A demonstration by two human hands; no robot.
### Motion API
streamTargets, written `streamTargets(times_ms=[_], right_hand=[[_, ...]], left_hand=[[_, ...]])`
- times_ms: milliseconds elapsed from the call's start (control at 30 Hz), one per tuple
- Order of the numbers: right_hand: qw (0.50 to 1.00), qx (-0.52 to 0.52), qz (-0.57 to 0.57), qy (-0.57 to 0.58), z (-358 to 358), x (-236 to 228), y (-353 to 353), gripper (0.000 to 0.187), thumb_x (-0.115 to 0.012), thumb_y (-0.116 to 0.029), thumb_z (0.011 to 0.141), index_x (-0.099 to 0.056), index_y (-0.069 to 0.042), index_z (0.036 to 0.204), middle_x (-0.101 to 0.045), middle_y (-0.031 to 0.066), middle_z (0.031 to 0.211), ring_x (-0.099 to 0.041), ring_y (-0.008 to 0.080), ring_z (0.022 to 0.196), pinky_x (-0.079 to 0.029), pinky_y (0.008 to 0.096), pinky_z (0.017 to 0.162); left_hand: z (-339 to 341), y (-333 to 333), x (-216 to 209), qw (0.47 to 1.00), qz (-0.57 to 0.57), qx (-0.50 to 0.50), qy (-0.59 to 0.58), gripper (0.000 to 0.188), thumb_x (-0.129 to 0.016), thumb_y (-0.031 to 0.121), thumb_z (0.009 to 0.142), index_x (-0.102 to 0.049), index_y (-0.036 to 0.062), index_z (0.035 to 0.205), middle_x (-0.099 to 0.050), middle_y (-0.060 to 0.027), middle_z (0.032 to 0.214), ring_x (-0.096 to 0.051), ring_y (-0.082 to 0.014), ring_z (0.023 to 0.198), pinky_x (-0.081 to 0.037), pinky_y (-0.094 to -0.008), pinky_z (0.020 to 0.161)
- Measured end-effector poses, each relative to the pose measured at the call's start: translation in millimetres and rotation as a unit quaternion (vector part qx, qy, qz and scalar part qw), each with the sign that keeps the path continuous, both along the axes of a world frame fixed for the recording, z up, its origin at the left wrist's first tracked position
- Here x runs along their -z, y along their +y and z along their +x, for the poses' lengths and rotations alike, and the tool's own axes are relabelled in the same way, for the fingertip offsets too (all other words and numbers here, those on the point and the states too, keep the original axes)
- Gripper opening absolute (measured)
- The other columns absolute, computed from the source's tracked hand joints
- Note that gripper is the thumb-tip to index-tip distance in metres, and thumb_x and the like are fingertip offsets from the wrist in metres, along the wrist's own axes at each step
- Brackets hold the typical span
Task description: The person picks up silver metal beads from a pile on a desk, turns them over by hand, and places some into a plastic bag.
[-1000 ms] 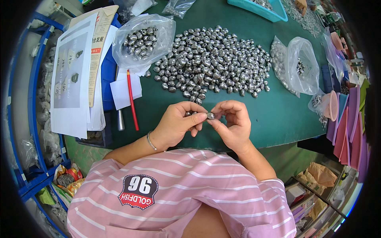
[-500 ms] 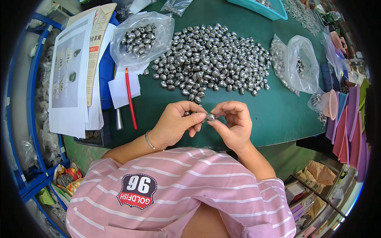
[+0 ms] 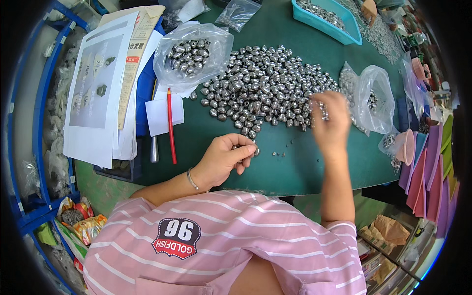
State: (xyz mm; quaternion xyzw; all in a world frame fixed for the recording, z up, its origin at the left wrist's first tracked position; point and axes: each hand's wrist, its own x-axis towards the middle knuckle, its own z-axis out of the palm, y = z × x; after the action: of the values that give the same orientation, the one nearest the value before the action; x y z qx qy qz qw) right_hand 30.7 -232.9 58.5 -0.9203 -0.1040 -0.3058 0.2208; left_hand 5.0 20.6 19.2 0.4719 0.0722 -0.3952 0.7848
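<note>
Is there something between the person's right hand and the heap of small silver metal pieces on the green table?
Nothing visible is in the way. The right hand, blurred by motion, is already over the right edge of the heap of silver pieces. The clear plastic bag lies further right, beside the hand, not between them.

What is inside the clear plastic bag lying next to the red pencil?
The clear plastic bag holds a small heap of shiny silver metal pieces, like those in the loose pile beside it. Whatever lies beneath the heap is hidden.
</note>
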Motion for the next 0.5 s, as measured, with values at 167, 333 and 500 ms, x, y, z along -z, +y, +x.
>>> streamTargets(times_ms=[167,333,500], right_hand=[[0.985,-0.138,0.035,0.097,13,31,75,0.023,-0.070,-0.003,0.072,-0.064,-0.002,0.094,-0.058,0.0123,0.084,-0.057,0.0318,0.079,-0.048,0.0416,0.070],[0.986,-0.109,0.009,0.127,2,38,76,0.024,-0.068,0.000,0.069,-0.061,-0.002,0.092,-0.056,0.0122,0.082,-0.055,0.0315,0.077,-0.047,0.0415,0.069],[0.962,-0.081,0.138,0.222,-23,42,64,0.019,-0.067,0.002,0.072,-0.060,-0.002,0.089,-0.059,0.0128,0.089,-0.059,0.0299,0.080,-0.049,0.0361,0.070]], left_hand=[[0,-1,-3,1.000,0.000,0.007,-0.008,0.012,-0.060,0.008,0.092,-0.059,-0.0032,0.096,-0.059,-0.0064,0.079,-0.056,-0.0106,0.063,-0.043,-0.0209,0.048],[0,2,1,1.000,0.004,-0.003,-0.004,0.012,-0.059,0.008,0.092,-0.059,-0.0030,0.097,-0.059,-0.0062,0.079,-0.057,-0.0106,0.064,-0.044,-0.0213,0.048],[1,-1,3,1.000,-0.003,-0.001,0.000,0.013,-0.059,0.008,0.092,-0.059,-0.0024,0.099,-0.060,-0.0057,0.080,-0.057,-0.0105,0.065,-0.045,-0.0218,0.051]])
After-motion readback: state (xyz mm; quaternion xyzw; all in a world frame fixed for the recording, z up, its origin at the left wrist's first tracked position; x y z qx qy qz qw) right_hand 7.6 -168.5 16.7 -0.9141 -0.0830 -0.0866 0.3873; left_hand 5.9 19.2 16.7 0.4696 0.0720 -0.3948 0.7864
